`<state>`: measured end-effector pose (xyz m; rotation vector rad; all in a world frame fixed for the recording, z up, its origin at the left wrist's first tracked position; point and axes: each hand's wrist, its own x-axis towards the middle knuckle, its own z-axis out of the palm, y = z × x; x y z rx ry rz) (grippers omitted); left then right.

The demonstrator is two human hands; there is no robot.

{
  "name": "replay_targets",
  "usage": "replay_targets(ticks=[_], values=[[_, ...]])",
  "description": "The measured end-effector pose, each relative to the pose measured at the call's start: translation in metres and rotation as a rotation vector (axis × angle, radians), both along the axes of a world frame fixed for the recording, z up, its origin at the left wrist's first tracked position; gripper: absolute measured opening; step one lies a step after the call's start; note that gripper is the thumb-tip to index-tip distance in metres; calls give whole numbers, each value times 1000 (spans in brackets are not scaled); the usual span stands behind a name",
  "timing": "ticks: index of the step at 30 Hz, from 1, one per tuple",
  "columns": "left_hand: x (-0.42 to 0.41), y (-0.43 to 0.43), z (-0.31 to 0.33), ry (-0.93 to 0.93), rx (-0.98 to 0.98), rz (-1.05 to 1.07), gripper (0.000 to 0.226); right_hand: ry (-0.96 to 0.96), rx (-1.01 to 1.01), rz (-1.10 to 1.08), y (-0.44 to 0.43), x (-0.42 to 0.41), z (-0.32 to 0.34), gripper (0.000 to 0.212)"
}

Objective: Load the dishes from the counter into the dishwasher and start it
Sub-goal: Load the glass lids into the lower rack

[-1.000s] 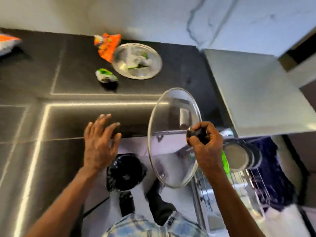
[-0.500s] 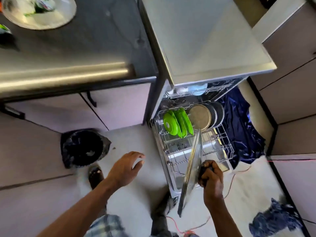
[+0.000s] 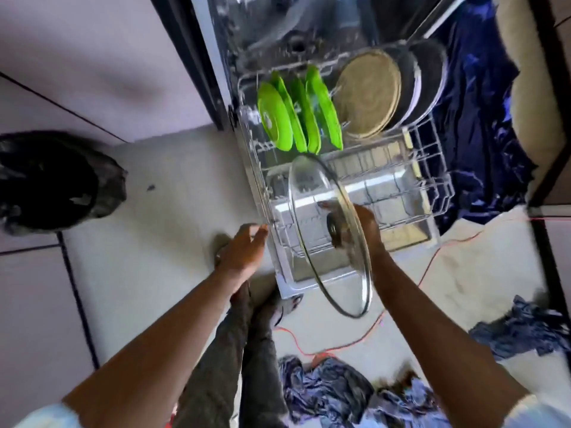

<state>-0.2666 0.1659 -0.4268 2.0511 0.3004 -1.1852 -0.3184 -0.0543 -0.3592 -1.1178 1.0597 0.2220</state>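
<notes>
Pulled-out white wire dishwasher rack [image 3: 432, 193] has free slots in front of the green plates [image 3: 275, 122]. The round clear glass lid [image 3: 312, 193] hangs on edge right over them, running front to back, so probably straight down. It's the right hand [image 3: 367, 223] gripping its black knob [image 3: 333, 229], left hand [image 3: 244, 251] loose and empty by the rack's rim

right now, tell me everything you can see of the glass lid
The glass lid is round, clear and slightly domed, with a thin dark rim and a dark knob at its middle. It is held on edge, tilted, over the front part of the pulled-out lower rack, just in front of the green plates. The right hand grips the knob, partly seen through the glass. Whether the rim touches the rack cannot be told. The left hand is apart from it.
</notes>
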Motion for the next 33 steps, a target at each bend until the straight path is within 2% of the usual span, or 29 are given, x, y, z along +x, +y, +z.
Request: replay_targets(ticks=[1,2,4,6,9,12,15,18,21,24,30,33], values=[[3,-10,-16,-22,2,-14,47,37,-30,54,-1,9,-16,23],[6,-17,-29,-38,7,-24,48,62,-66,90,-1,18,-27,21],[15,-30,-51,-54,14,-44,58,66,-92,44,0,36,-51,35],[17,-38,-71,-43,7,-43,64,45,-103,-13,3,49,-68,33],[15,-46,-85,7,19,-55,63,78,-128,16,4,60,-86,51],[12,-49,-91,79,-20,-33,65,46,-171,44,-2,66,-97,50],[9,-48,-97,109,-50,-31,56,62,-132,9,-11,71,-95,31],[10,-51,-95,101,-28,-28,50,66,-145,-49,-28,66,-96,33],[13,-53,-102,82,-18,-47,46,61,-167,-58,-37,59,-96,22],[16,-63,-102,57,24,-91,48,73,-171,-40,-40,58,-97,41],[18,-59,-116,32,27,-2,34,-28,-196,23,-38,59,-102,49],[17,-58,-122,33,9,67,31,10,-183,24,-37,59,-106,46]])
